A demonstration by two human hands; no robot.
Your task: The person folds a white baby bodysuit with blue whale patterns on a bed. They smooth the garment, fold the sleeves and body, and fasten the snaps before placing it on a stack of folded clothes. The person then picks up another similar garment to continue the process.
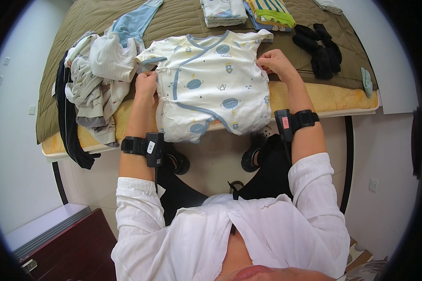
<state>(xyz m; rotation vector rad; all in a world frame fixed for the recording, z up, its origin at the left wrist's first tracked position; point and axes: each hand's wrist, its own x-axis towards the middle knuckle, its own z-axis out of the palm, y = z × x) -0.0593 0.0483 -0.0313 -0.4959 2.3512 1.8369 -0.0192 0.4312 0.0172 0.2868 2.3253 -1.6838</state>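
Observation:
A white baby romper (211, 84) with blue-grey trim and a print of planets and rockets lies spread out before me, its neckline away from me. Its leg end hangs a little over the near edge of the bed. At its left side, below the short sleeve, my left hand (146, 86) pinches the fabric. My right hand (276, 64) grips the opposite side, just under the other sleeve. The fingertips of both hands are partly hidden by the cloth and knuckles.
Left of the romper is a heap of loose clothes (95, 77), with dark trousers (65, 116) hanging over the mattress edge (316, 98). Folded stacks of white (225, 14) and yellow-green clothes (270, 14) sit farther back. Black socks (320, 52) and a pale green cloth (366, 82) lie right.

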